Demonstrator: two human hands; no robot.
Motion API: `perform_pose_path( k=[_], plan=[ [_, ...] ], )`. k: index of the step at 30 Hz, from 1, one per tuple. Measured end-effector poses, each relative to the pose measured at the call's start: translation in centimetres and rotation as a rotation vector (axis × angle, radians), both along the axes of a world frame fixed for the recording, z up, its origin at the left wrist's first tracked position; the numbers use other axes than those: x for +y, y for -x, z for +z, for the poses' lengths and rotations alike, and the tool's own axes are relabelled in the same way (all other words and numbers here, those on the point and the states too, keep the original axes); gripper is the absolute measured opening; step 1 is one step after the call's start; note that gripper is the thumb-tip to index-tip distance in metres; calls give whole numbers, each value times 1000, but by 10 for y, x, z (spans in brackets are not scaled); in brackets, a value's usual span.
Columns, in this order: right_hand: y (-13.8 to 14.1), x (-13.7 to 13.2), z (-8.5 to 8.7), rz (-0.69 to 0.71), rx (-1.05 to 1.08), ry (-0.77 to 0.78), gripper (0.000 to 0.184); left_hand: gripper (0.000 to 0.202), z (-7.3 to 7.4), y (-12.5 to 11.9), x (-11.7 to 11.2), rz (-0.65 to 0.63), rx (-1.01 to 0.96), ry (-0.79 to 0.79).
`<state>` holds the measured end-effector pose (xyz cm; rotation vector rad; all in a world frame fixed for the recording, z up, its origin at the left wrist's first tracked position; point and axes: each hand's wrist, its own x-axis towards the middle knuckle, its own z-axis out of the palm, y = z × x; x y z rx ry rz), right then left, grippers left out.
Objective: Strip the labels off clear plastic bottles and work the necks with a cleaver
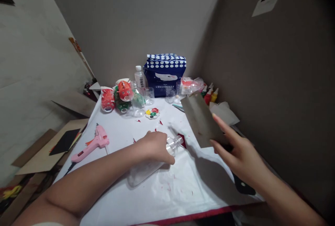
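A clear plastic bottle (146, 174) lies on its side on the white-covered table. My left hand (157, 145) is closed around it from above, and its neck points right past my thumb. In my right hand (238, 149) is a cleaver with a broad, dull grey blade (202, 121). Thumb and index finger press on the blade's heel. A dark end with a light spot (243, 184), which looks like its handle, shows below that hand. The blade is raised to the right of the bottle neck, apart from it. A dark red scrap (181, 140) lies beside the neck.
To the left lies a pink glue gun (94, 144). Red and green painted bottle figures (123, 93), clear cut bottle pieces (149, 95), a paint palette (152, 113) and a blue wipes pack (164, 75) stand behind. Paint bottles (210, 95) are at back right; cardboard (44, 152) is at left.
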<state>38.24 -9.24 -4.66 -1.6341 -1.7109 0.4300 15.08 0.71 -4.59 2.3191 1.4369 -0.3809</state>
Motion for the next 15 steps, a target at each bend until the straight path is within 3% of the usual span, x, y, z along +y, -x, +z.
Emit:
perform_pose_path(
  k=[3, 11, 15],
  plan=[
    [-7, -7, -2, -38, 60, -9, 66, 55, -2, -1, -1, 20, -11, -20],
    [5, -14, -16, 154, -8, 80, 63, 50, -1, -3, -3, -10, 5, -47],
    [12, -14, -17, 208, -109, 19, 62, 51, 0, -4, -2, -28, 14, -54]
  ],
)
